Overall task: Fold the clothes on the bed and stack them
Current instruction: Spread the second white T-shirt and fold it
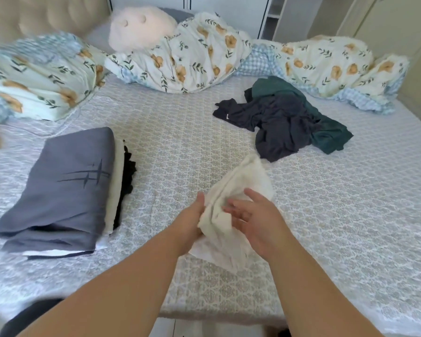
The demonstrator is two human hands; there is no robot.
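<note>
A crumpled white garment point(243, 181) is lifted above the bed's near middle. My left hand point(192, 217) grips its left edge from below. My right hand point(255, 217) lies over its right side with fingers spread and fairly straight. On the left of the bed sits a stack of folded clothes point(66, 190): a grey piece with a dark line print on top, cream and black layers under it. An unfolded heap lies at the right, a dark navy garment point(277, 125) over a dark green garment point(331, 135).
The bed point(180, 132) has a pale patterned cover. A rumpled floral duvet point(192, 59) runs along the far side, with a floral pillow point(34, 76) at the left and a pale plush cushion point(139, 27) behind. The bed's near edge is just below my forearms.
</note>
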